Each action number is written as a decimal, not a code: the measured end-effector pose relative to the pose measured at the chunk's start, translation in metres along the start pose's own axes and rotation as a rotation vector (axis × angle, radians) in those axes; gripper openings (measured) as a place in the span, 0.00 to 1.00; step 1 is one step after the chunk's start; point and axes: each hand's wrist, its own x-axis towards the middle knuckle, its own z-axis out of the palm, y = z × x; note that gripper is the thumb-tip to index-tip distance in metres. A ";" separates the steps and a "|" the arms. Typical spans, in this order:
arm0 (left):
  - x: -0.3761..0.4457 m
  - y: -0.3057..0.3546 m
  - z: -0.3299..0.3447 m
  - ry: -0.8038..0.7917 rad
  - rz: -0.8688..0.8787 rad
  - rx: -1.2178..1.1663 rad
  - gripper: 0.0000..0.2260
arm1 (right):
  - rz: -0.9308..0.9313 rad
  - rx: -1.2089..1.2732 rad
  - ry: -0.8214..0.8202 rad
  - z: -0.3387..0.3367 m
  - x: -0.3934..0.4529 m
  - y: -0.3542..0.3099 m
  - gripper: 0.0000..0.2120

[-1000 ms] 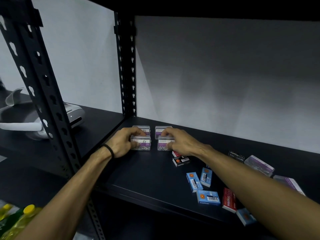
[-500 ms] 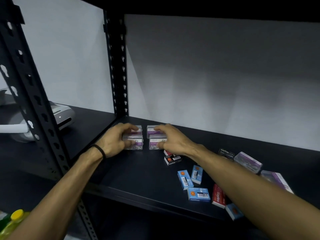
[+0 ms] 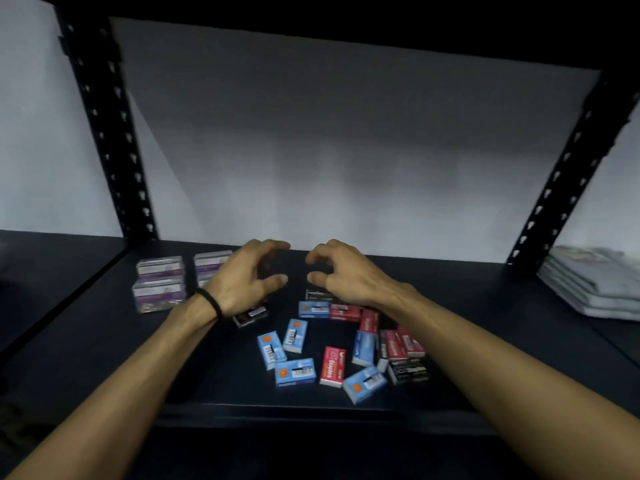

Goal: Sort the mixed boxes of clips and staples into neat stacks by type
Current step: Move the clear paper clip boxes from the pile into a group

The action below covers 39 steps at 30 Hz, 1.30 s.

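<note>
Both of my hands hang above the shelf (image 3: pixel 86 341), holding nothing. My left hand (image 3: pixel 242 282) and right hand (image 3: pixel 346 275) face each other, fingers loosely curled and apart from the thumbs, neither touching any box. The purple clip boxes (image 3: pixel 159 282) stand stacked in paired columns at the back left corner, just beside my left wrist and apart from everything else; that type looks finished. The unsorted staple boxes lie nearer me, below and between my forearms. The blue boxes (image 3: pixel 294 372) are spread on the left side of the scatter, long axes pointing several ways. The red boxes (image 3: pixel 332 367) sit mostly to the right under my right forearm, and the black boxes (image 3: pixel 408 370) lie at the right edge, with one more half hidden under my left wrist. I judge the blue boxes nearer my left hand, the red and black nearer my right. Both hands must draw back toward me and down to reach them.
</note>
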 end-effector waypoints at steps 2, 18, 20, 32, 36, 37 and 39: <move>0.010 0.016 0.024 -0.047 0.055 0.000 0.24 | 0.047 0.019 0.014 -0.009 -0.018 0.020 0.17; 0.073 0.088 0.125 -0.429 0.144 0.173 0.28 | 0.465 -0.247 0.128 -0.030 -0.109 0.108 0.28; 0.076 0.087 0.130 -0.467 0.136 0.201 0.28 | 0.510 -0.273 0.105 -0.024 -0.113 0.110 0.31; 0.083 0.088 0.130 -0.503 0.089 0.213 0.28 | 0.593 -0.002 0.005 -0.036 -0.120 0.120 0.22; 0.084 0.090 0.130 -0.476 0.076 0.144 0.22 | 0.513 0.045 0.041 -0.040 -0.122 0.127 0.25; 0.083 0.091 0.130 -0.470 0.070 0.122 0.22 | 0.488 0.027 0.063 -0.039 -0.122 0.129 0.27; 0.081 0.091 0.132 -0.453 0.058 0.064 0.21 | 0.434 -0.004 0.103 -0.037 -0.124 0.132 0.29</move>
